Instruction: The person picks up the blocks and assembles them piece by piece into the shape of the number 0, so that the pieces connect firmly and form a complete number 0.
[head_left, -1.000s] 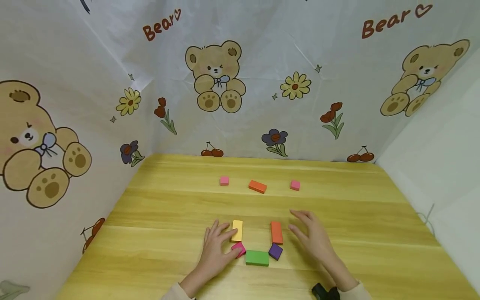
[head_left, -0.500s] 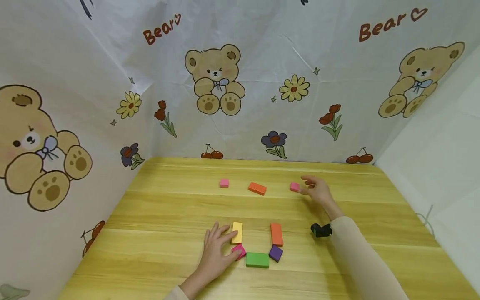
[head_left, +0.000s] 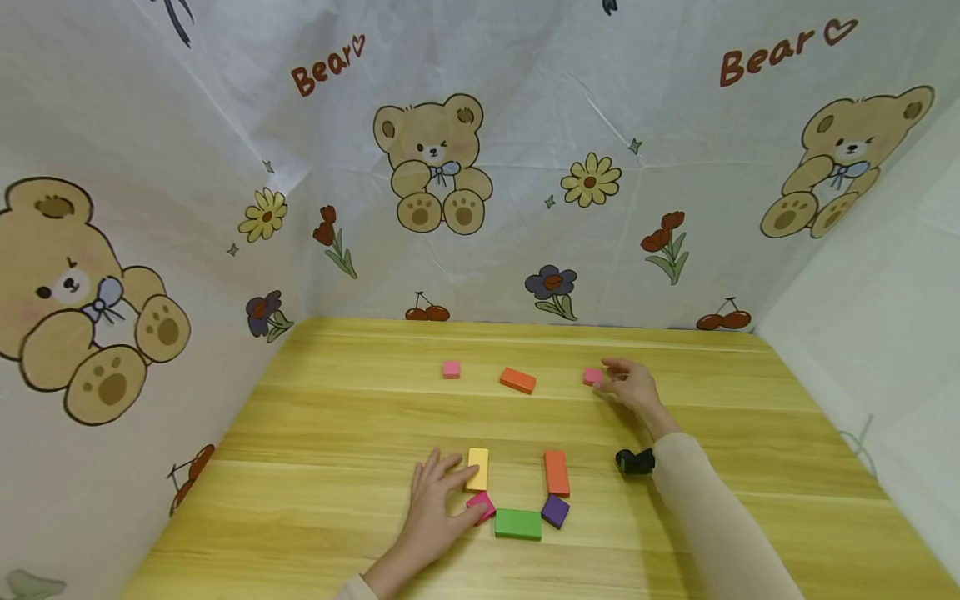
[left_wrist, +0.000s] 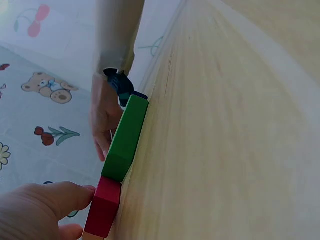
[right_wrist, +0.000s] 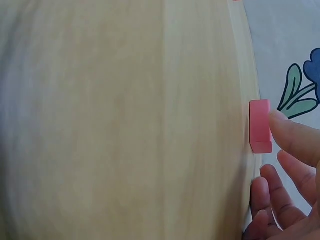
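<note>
In the head view my left hand [head_left: 435,508] rests on the table, fingers spread. Its thumb touches a magenta block [head_left: 478,505] and a fingertip lies at a yellow block [head_left: 477,468]. A green block [head_left: 517,524] adjoins the magenta one, followed by a purple block [head_left: 556,511] and a red-orange block [head_left: 557,473]. My right hand [head_left: 633,390] is at the far right beside a pink block [head_left: 592,377]. In the right wrist view the thumb [right_wrist: 295,137] is at the pink block's side, while the other fingers sit loosely bent, apart from it.
Farther back on the wooden table [head_left: 360,417] lie another pink block [head_left: 451,369] and an orange block [head_left: 517,381]. A black wrist camera [head_left: 635,462] is on the right wrist. Bear-printed sheeting [head_left: 510,250] bounds the table's back and left.
My right hand has moved from beside the red-orange block forward to the far pink block, and its fingers have come closer to it. The left hand has stayed in place.
</note>
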